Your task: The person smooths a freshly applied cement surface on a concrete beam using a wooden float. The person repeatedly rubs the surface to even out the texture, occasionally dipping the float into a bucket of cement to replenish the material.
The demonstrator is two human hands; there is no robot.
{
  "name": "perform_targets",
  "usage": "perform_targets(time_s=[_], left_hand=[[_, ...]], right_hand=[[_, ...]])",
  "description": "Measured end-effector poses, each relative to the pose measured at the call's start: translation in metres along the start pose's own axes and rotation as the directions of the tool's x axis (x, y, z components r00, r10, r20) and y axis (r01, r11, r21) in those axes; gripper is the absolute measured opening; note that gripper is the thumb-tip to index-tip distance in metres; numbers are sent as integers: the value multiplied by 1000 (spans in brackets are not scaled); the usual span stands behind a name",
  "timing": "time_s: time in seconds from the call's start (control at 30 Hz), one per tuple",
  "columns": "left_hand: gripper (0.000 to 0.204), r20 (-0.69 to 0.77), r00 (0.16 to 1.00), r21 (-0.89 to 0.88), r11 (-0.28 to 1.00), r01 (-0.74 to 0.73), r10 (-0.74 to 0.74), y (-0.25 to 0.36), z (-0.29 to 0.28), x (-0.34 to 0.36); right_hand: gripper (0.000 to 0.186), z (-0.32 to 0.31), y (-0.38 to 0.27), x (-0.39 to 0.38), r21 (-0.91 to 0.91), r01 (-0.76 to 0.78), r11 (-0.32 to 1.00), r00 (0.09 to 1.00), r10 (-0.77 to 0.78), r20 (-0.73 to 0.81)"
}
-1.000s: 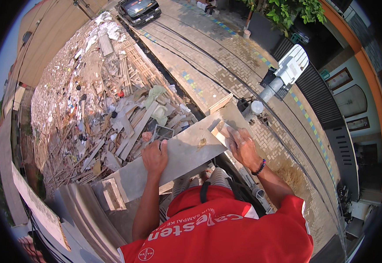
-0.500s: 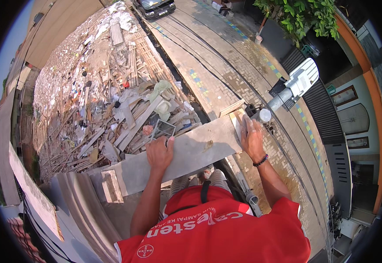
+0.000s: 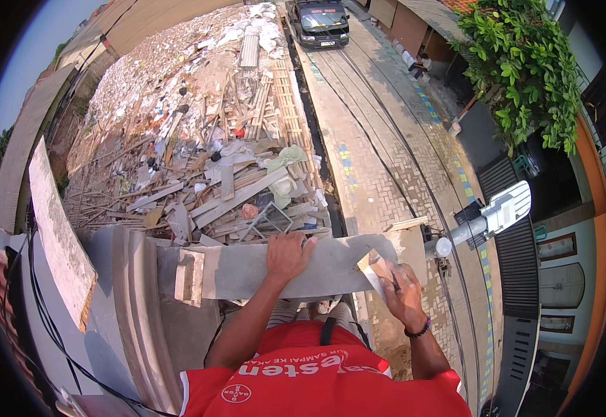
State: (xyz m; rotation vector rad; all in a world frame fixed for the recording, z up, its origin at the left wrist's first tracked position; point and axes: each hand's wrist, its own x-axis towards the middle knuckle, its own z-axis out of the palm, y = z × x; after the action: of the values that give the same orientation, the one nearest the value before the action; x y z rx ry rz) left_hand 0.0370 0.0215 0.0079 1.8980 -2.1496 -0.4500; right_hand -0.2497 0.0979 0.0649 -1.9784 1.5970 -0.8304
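Note:
A grey concrete ledge [image 3: 331,258] runs across in front of me, its plaster smooth and partly darker. My left hand [image 3: 288,258] rests at its far edge, fingers curled over the edge and thumb stretched to the right. Near the ledge's right end, my right hand [image 3: 402,290] grips a flat rectangular piece [image 3: 372,272], tan on one part and pale on the other, tilted against the ledge top. Fingers partly cover that piece, so its exact kind is unclear. On the ledge's left end lies a small wooden block [image 3: 190,278].
A street lamp [image 3: 504,208] and several cables pass just right of the ledge. Far below lie scrap wood and rubble [image 3: 233,187], a paved lane [image 3: 379,139] and a parked vehicle [image 3: 322,24]. A curved concrete moulding [image 3: 140,299] stands at left; a wooden strip [image 3: 407,224] sits beyond the ledge.
My right hand has brought the flat piece from the ledge's far right end nearer to me and leftward. My left hand stays on the far edge. The view has shifted.

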Motion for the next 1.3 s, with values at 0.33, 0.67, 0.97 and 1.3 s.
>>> perform_targets(time_s=[0.33,0.67,0.97,1.3], left_hand=[[45,-60,997,-86,995,-55,50,-10,12,-8],[43,-96,994,-192,979,-72,54,-12,18,0],[45,-95,988,-370,918,-145,118,-30,41,1],[31,-488,869,-753,542,-373,-81,-54,32,-6]], right_hand=[[42,25,-44,37,625,-123,771,987,158,-1],[50,31,-106,61,666,-81,742,996,78,34],[50,65,-111,91,723,30,690,999,-42,-2],[51,81,-170,139,688,57,724,959,-231,163]])
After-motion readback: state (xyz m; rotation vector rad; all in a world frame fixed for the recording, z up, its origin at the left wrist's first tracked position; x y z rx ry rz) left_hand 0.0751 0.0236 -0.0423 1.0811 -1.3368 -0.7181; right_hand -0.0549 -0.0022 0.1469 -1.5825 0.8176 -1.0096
